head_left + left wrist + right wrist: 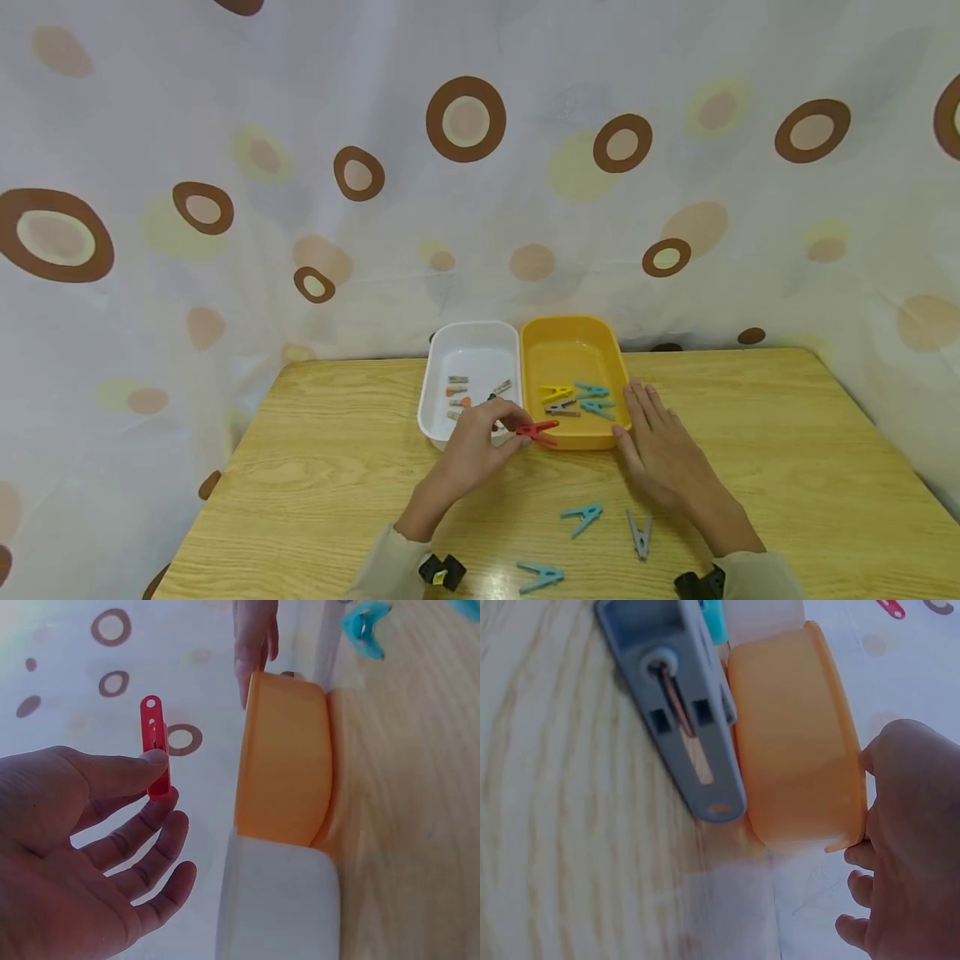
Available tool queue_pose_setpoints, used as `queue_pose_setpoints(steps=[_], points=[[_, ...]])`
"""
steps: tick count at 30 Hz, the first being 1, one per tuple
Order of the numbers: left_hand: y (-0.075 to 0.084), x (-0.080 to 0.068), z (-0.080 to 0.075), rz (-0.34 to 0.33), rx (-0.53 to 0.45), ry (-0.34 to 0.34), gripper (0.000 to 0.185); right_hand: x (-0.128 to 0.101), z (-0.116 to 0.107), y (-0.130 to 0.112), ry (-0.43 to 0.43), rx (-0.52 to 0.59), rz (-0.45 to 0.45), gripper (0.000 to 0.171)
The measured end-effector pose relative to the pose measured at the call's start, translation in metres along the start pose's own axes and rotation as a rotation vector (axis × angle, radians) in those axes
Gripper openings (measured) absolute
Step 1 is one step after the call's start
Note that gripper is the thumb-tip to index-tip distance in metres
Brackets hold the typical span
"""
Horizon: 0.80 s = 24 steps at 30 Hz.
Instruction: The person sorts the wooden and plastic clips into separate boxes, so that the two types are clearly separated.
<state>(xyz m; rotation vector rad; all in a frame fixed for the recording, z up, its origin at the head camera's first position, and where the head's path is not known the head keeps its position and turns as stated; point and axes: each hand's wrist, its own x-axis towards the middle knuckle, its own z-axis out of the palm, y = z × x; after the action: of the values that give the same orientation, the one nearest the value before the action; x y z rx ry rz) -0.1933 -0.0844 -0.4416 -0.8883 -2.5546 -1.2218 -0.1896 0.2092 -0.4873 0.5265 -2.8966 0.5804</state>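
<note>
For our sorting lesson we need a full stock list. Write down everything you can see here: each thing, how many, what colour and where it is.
Table: one, light wood, under everything.
Curtain: one, white with brown and yellow rings, behind the table.
White tray: one, at the far middle of the table, left of the yellow one.
Yellow tray: one, touching the white tray's right side.
Small pegs: several, wooden and orange, in the white tray; exact count unclear.
Pegs in the yellow tray: four; one yellow, one grey, two teal.
Loose pegs: three on the near table; two teal, one grey.
Red peg: one, pinched at the yellow tray's near rim.
Left hand: pinches the red peg.
Right hand: flat, beside the yellow tray.
</note>
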Motion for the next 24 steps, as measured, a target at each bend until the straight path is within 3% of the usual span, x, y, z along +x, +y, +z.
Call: queue_pose_setpoints(steps=[12, 24], points=[[-0.012, 0.042, -0.006, -0.046, 0.064, 0.018, 0.012, -0.003, -0.004, 0.004, 0.002, -0.028, -0.011, 0.065], [-0.025, 0.073, 0.004, -0.091, 0.108, 0.018, 0.010, 0.000, 0.001, 0.000, 0.035, 0.005, -0.015, 0.064]])
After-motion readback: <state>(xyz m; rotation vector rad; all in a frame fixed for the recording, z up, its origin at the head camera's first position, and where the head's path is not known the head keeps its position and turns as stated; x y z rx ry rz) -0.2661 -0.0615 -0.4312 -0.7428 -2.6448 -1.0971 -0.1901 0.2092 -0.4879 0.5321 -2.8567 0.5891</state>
